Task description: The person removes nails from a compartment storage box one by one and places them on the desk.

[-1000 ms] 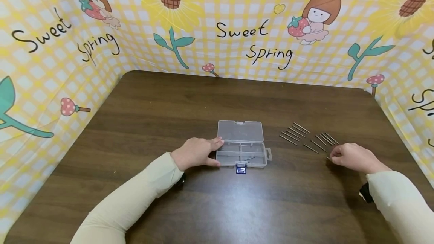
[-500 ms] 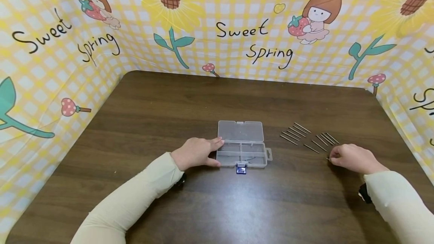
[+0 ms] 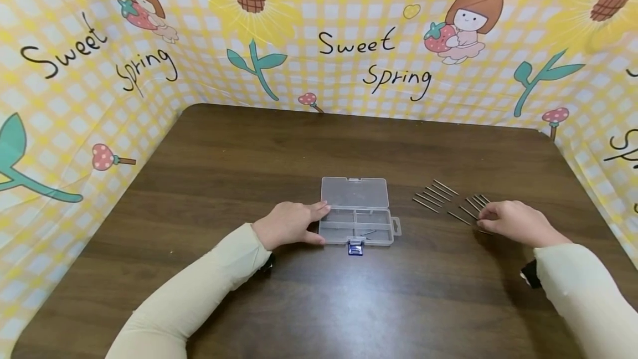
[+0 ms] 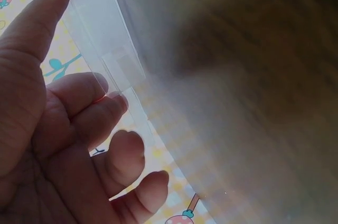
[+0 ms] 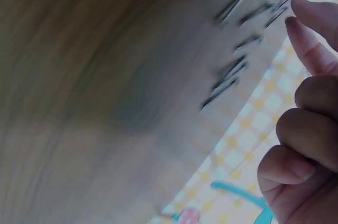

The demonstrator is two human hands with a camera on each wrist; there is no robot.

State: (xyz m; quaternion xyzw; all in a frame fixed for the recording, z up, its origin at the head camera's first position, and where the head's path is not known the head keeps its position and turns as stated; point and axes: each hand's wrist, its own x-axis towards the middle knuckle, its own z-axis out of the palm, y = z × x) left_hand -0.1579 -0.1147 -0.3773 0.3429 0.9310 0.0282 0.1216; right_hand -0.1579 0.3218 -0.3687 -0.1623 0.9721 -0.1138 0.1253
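A clear plastic compartment box [image 3: 392, 244] lies with its lid [image 3: 354, 193] folded back and a blue latch [image 3: 355, 249] at the front. My left hand [image 3: 286, 225] holds its left side, thumb near the front corner and a finger by the hinge. A few short metal pieces [image 3: 369, 233] show in the front right compartment. Over on the right, my right hand [image 3: 520, 221] hovers low over thin metal pins [image 3: 459, 218]. Its thumb and index finger [image 5: 303, 44] nearly meet, with no pin visible between them in the right wrist view. One pin [image 3: 483, 231] lies partly below the hand.
Several more pins [image 3: 432, 197] lie in slanted rows between the box and the right hand. A dark wood table [image 3: 249, 154] carries everything. A yellow checked cloth [image 3: 349, 10] with printed flowers stands along its back and sides.
My right hand has shifted slightly left and away from me, its thumb and index finger coming off the nearest pin. The left hand and the box have stayed in place.
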